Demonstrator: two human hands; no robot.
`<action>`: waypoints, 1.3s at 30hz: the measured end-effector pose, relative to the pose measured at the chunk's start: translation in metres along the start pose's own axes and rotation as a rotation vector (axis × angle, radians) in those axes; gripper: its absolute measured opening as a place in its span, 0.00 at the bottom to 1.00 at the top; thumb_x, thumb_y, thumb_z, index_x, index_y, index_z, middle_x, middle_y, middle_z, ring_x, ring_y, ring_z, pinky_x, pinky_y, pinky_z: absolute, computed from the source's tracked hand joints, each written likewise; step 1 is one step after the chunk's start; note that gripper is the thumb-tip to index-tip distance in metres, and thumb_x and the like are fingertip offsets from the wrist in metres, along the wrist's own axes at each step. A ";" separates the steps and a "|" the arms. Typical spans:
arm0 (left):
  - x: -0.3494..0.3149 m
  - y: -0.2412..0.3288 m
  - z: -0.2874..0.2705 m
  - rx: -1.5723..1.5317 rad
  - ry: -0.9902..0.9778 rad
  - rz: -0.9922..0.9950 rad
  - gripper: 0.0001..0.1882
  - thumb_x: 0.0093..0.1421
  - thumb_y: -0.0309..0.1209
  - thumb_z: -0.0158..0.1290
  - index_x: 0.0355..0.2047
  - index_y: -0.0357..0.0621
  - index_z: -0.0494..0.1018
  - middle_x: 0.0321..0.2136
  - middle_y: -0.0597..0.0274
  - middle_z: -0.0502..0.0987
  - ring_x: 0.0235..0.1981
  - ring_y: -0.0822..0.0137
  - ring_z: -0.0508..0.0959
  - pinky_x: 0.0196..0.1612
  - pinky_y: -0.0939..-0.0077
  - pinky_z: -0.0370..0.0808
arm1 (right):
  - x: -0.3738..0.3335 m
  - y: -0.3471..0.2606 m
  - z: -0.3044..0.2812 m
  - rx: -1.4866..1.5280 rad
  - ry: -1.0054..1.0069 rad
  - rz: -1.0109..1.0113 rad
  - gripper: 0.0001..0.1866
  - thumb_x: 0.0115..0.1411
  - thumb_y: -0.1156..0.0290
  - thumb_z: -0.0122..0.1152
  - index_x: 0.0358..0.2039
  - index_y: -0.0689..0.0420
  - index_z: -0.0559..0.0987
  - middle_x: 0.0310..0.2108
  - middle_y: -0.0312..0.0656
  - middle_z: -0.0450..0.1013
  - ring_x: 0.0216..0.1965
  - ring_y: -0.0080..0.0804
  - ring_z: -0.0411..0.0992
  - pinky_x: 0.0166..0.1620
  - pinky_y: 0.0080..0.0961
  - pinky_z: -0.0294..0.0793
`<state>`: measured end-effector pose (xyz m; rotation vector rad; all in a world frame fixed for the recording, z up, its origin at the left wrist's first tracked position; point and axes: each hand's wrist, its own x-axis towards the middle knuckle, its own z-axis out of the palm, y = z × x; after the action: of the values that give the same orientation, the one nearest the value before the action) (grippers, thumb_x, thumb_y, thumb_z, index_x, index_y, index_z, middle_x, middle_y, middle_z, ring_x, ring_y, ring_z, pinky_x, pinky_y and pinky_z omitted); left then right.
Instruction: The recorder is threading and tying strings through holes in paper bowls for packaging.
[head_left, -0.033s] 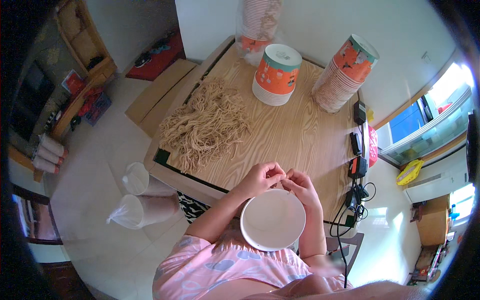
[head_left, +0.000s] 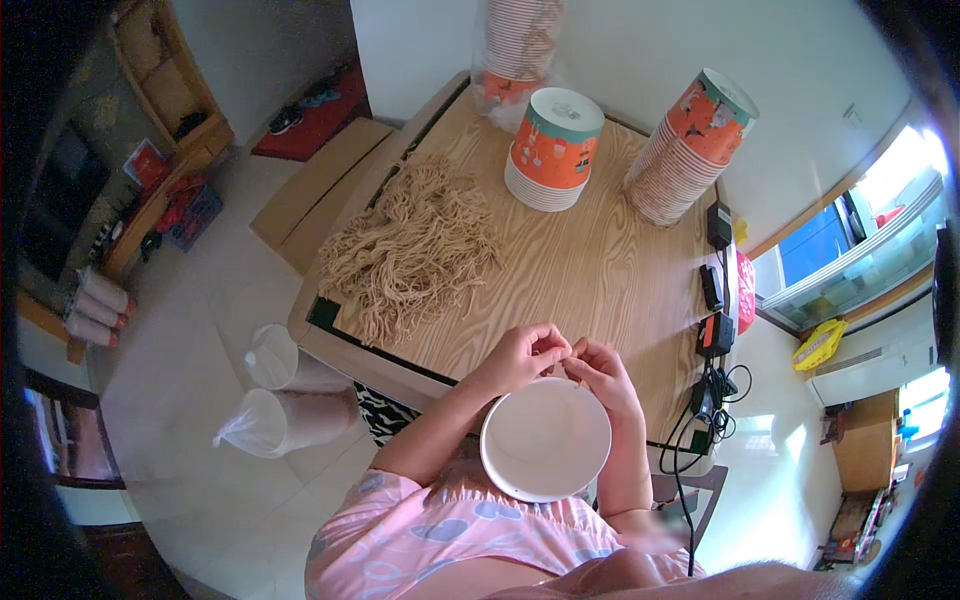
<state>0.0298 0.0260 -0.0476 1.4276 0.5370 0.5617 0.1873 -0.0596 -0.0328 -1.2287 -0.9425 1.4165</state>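
My left hand [head_left: 525, 356] and my right hand [head_left: 601, 374] meet at the table's near edge, both closed with the fingertips pinched together. Whatever is between them is too small to make out. Just below the fingers, between my forearms, a white round paper tub [head_left: 546, 441] shows its inside, its far rim close to both hands. Ahead and to the left, a loose heap of beige yarn [head_left: 411, 250] lies on the wood-grain table [head_left: 548, 266].
At the back stand a short upturned stack of orange and green tubs [head_left: 552, 150], a taller stack [head_left: 693, 148] and a bagged stack [head_left: 520, 50]. Adapters with black cables [head_left: 714, 385] line the right edge. Bagged tubs [head_left: 300, 420] lie on the floor at left, near a cardboard box [head_left: 318, 190].
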 end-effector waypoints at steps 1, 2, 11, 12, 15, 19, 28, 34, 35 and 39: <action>0.000 -0.002 0.000 0.000 0.001 0.000 0.04 0.57 0.26 0.52 0.30 0.39 0.71 0.24 0.71 0.72 0.26 0.81 0.71 0.29 0.85 0.69 | 0.000 0.000 0.001 -0.002 0.011 0.000 0.05 0.57 0.73 0.57 0.26 0.59 0.73 0.21 0.28 0.67 0.24 0.14 0.62 0.26 0.12 0.60; 0.001 -0.007 0.001 -0.013 0.024 0.016 0.04 0.57 0.26 0.52 0.30 0.39 0.71 0.23 0.72 0.72 0.25 0.81 0.70 0.29 0.85 0.68 | 0.000 0.000 0.001 -0.004 0.022 0.001 0.05 0.57 0.72 0.57 0.27 0.59 0.73 0.21 0.28 0.67 0.24 0.14 0.62 0.26 0.12 0.60; 0.002 0.001 0.001 0.045 0.071 0.023 0.04 0.57 0.28 0.51 0.28 0.41 0.70 0.21 0.75 0.69 0.22 0.83 0.66 0.24 0.86 0.64 | 0.002 0.000 0.003 0.070 0.033 0.027 0.05 0.57 0.72 0.56 0.30 0.60 0.74 0.23 0.30 0.68 0.24 0.16 0.63 0.27 0.13 0.61; 0.002 0.001 0.001 0.052 0.076 0.025 0.04 0.57 0.28 0.52 0.27 0.41 0.70 0.20 0.75 0.69 0.21 0.83 0.65 0.24 0.85 0.63 | 0.002 0.000 0.003 0.070 0.032 0.027 0.05 0.57 0.72 0.56 0.30 0.60 0.74 0.23 0.30 0.68 0.24 0.16 0.63 0.27 0.13 0.61; 0.003 0.000 0.002 0.051 0.074 0.034 0.05 0.57 0.28 0.52 0.27 0.41 0.70 0.19 0.74 0.69 0.20 0.83 0.65 0.23 0.85 0.63 | 0.004 0.000 0.003 0.084 -0.003 0.026 0.04 0.58 0.72 0.56 0.31 0.60 0.74 0.23 0.30 0.68 0.24 0.15 0.64 0.27 0.12 0.61; 0.003 0.005 0.004 0.047 0.062 0.038 0.05 0.56 0.28 0.53 0.27 0.40 0.70 0.20 0.73 0.70 0.21 0.83 0.66 0.23 0.85 0.64 | 0.003 0.003 -0.002 0.137 -0.032 0.084 0.03 0.58 0.73 0.55 0.31 0.58 0.74 0.23 0.27 0.66 0.24 0.13 0.62 0.26 0.11 0.59; 0.002 0.003 0.006 0.018 0.071 0.073 0.05 0.56 0.29 0.54 0.27 0.41 0.72 0.18 0.76 0.68 0.19 0.84 0.63 0.21 0.86 0.60 | 0.002 0.000 -0.001 0.159 -0.037 0.099 0.03 0.58 0.72 0.55 0.29 0.57 0.73 0.22 0.25 0.65 0.23 0.11 0.60 0.24 0.10 0.57; 0.001 0.006 0.005 0.016 0.060 0.071 0.04 0.56 0.29 0.53 0.29 0.42 0.73 0.17 0.77 0.67 0.19 0.84 0.62 0.21 0.87 0.59 | 0.002 0.004 -0.003 0.151 -0.013 0.085 0.03 0.58 0.72 0.55 0.29 0.57 0.73 0.22 0.26 0.66 0.23 0.11 0.62 0.24 0.10 0.59; 0.000 0.010 0.006 0.002 0.055 0.061 0.05 0.56 0.30 0.54 0.29 0.42 0.73 0.17 0.78 0.67 0.19 0.85 0.62 0.21 0.87 0.59 | 0.002 0.004 -0.004 0.148 -0.017 0.077 0.03 0.58 0.72 0.55 0.29 0.57 0.73 0.22 0.26 0.67 0.23 0.11 0.62 0.24 0.10 0.59; 0.001 0.006 0.000 0.049 0.018 0.014 0.05 0.57 0.30 0.53 0.28 0.42 0.73 0.18 0.77 0.67 0.20 0.84 0.62 0.22 0.87 0.60 | 0.002 0.003 -0.003 0.141 -0.016 0.088 0.03 0.58 0.72 0.55 0.29 0.57 0.73 0.22 0.26 0.67 0.23 0.11 0.62 0.25 0.10 0.59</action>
<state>0.0303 0.0265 -0.0420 1.4746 0.5590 0.5768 0.1899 -0.0586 -0.0367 -1.1675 -0.7932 1.5369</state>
